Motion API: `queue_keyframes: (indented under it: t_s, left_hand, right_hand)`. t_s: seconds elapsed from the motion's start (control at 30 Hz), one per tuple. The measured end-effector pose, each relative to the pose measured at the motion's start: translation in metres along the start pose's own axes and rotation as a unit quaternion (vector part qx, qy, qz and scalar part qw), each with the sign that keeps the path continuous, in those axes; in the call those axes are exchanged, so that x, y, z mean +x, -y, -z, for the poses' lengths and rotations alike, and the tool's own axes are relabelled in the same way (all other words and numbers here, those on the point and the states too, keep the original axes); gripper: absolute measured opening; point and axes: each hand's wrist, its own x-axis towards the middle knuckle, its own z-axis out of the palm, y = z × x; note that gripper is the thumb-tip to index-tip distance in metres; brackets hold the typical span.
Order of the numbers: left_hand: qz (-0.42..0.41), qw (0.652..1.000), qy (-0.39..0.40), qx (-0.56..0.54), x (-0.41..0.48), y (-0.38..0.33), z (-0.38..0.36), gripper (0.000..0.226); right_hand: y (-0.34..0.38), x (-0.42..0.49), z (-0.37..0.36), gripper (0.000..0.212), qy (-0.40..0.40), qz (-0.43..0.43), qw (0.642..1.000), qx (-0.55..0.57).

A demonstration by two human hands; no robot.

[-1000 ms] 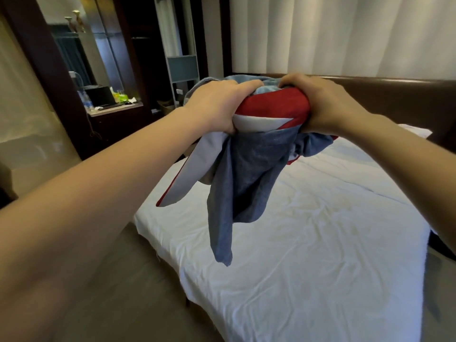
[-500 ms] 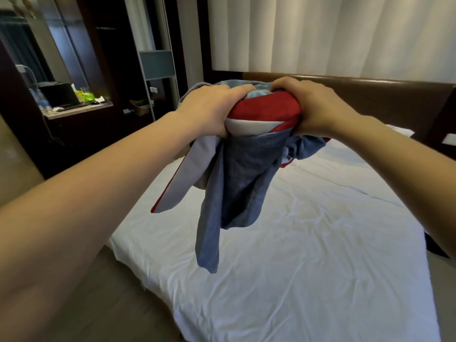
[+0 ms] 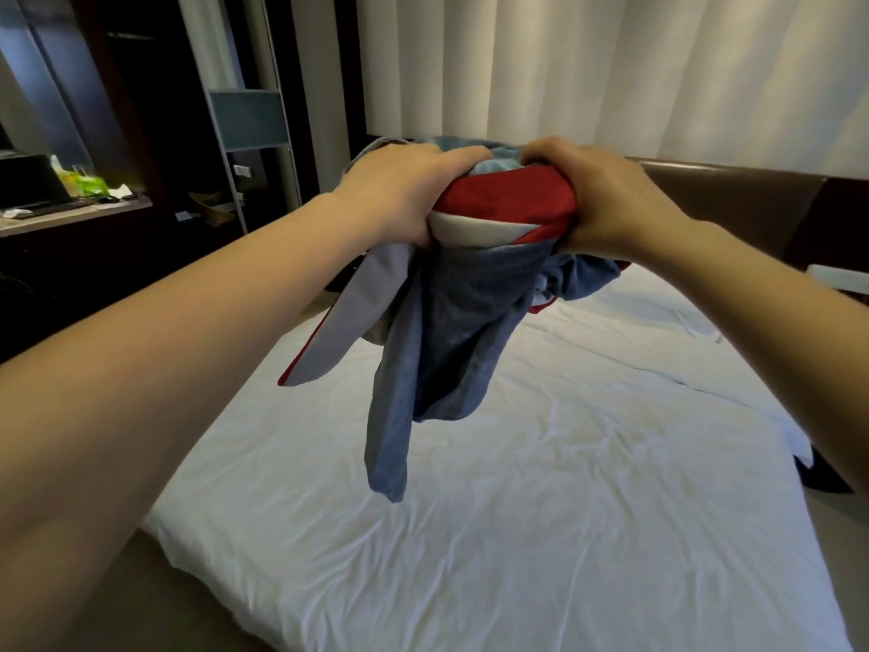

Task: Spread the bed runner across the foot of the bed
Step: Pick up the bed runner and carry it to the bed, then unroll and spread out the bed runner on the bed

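Note:
The bed runner (image 3: 451, 331) is a bunched bundle of blue, red and white cloth held in the air above the bed (image 3: 564, 487). My left hand (image 3: 399, 190) grips the left side of the bundle and my right hand (image 3: 606, 200) grips the right side, close together. Loose blue and white folds hang down from the bundle without touching the white sheet. The bed has a wrinkled white sheet and a brown headboard (image 3: 733, 200) at the far end.
Pale curtains (image 3: 611, 68) hang behind the headboard. At the left stand a dark desk (image 3: 70, 218) with small items and a tall shelf frame (image 3: 249, 134). Brown floor (image 3: 155, 604) runs along the bed's left edge. A dark object (image 3: 823, 482) lies by the bed's right side.
My view has shifted right and toward the bed, so the desk has slid left. Both hands keep the same grip on the bundled runner.

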Motion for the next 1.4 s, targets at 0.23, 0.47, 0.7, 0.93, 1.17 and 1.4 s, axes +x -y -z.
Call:
queue_keyframes:
  t_s: [0.23,0.47,0.7,0.93,1.17,1.4]
  left_hand:
    - [-0.057,0.997,0.021,-0.044,0.018,0.050,-0.058,0.096]
    - [-0.143,0.984,0.056,-0.086,0.018,0.094,-0.122,0.101]
    - [-0.172,0.966,0.132,-0.139,-0.001,0.105,-0.212,0.094]
    - [-0.167,0.957,0.161,-0.175,-0.030,0.088,-0.290,0.073]
    - [-0.158,0.949,0.184,-0.203,-0.069,0.059,-0.383,0.073]
    - [-0.151,0.927,0.269,-0.214,-0.124,0.016,-0.463,0.090]
  right_hand:
    - [0.007,0.025,-0.049,0.084,0.021,-0.073,0.997,-0.018]
    - [0.033,0.034,-0.112,0.081,0.027,-0.152,0.988,-0.030]
    - [0.040,0.016,-0.207,0.079,0.063,-0.259,0.964,-0.012]
    - [0.040,-0.014,-0.280,0.072,0.095,-0.304,0.948,-0.003]
    - [0.023,-0.063,-0.361,0.090,0.156,-0.322,0.934,0.016]
    - [0.023,-0.128,-0.435,0.094,0.219,-0.342,0.913,0.029]
